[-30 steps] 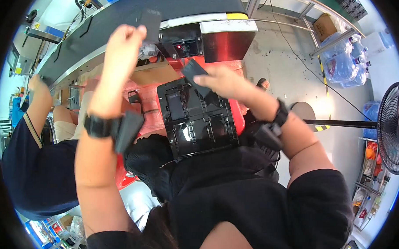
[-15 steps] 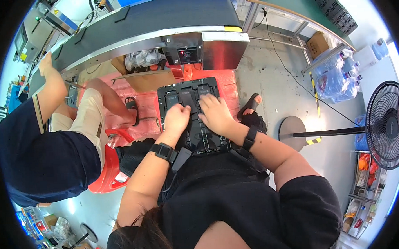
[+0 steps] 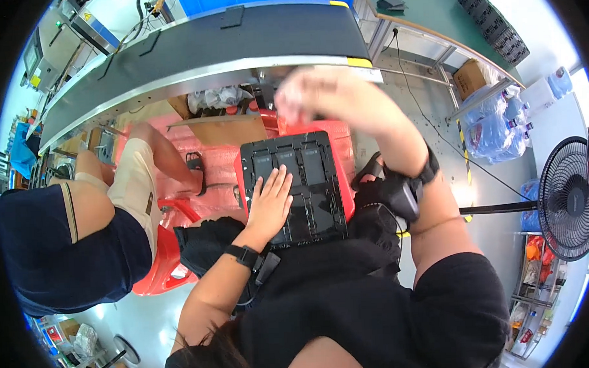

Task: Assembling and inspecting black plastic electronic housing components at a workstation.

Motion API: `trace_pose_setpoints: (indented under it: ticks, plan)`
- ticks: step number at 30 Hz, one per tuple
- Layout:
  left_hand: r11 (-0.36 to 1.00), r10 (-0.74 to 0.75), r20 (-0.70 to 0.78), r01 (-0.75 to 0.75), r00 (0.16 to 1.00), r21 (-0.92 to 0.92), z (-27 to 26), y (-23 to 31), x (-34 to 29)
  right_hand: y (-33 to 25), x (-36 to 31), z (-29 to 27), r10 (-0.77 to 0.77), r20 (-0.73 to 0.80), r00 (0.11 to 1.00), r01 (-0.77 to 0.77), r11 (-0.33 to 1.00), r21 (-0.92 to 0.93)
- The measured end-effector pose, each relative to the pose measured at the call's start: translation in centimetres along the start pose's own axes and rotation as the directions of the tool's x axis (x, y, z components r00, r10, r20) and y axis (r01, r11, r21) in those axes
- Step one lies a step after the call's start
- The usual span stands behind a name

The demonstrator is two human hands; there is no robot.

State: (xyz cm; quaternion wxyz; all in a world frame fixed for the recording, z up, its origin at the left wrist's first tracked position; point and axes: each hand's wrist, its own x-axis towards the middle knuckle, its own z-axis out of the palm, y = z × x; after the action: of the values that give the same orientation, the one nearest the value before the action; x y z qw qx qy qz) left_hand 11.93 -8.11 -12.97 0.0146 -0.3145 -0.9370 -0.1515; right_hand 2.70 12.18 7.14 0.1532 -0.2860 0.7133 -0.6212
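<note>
A black moulded tray (image 3: 338, 205) with several compartments lies in front of my lap, on something red. Dark flat rectangular pieces (image 3: 314, 162) sit side by side in its far compartments; the near ones show ridged black plastic. My left hand (image 3: 271, 201) rests flat on the tray's left middle, fingers stretched out and slightly apart. Beyond the tray, my right hand (image 3: 307, 96) is raised close to the near edge of the conveyor belt (image 3: 283, 35). Motion smears its fingers, so whether it holds anything cannot be made out.
Several thin dark flat pieces (image 3: 233, 17) lie along the belt. At the left sits a co-worker (image 3: 70, 250) in a dark top. A black fan (image 3: 570, 197) stands at the right, near wrapped water bottles (image 3: 500, 128). An open cardboard box (image 3: 224, 131) is under the conveyor.
My right hand has left the tray and swung up and forward to the conveyor. My left hand has gone from curled to flat on the tray. The co-worker's raised arm has dropped.
</note>
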Motion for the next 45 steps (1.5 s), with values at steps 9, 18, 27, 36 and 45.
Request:
trace_pose_setpoints:
  ticks: [9, 18, 27, 36, 45]
  plan:
    - [0.949, -0.131, -0.193, 0.066, 0.972, -0.31, -12.1, -2.7, 4.0, 3.8, 19.1, -6.8, 0.094, -0.653, 0.751, -0.535, 0.667, -0.519]
    - [0.889, -0.411, -0.352, 0.455, 0.841, 0.049, -23.4, -14.4, 20.0, 7.2, 17.4, -11.6, 0.096, -0.666, 0.739, -0.565, 0.627, -0.536]
    - [0.947, -0.173, -0.115, 0.198, 0.978, 0.252, -19.9, -22.6, 27.4, 2.2, -3.5, -1.8, 0.159, -0.106, 0.981, -0.168, 0.982, -0.083]
    - [0.855, 0.015, -0.314, 0.15, 0.949, 0.496, -17.7, -19.7, 32.8, 14.7, -16.3, 6.8, 0.63, -0.195, 0.751, -0.624, 0.584, -0.519]
    - [0.805, -0.472, -0.138, 0.362, 0.871, -0.47, -17.4, -9.2, 24.9, 14.2, -15.4, 10.5, 0.637, -0.192, 0.747, -0.622, 0.568, -0.539]
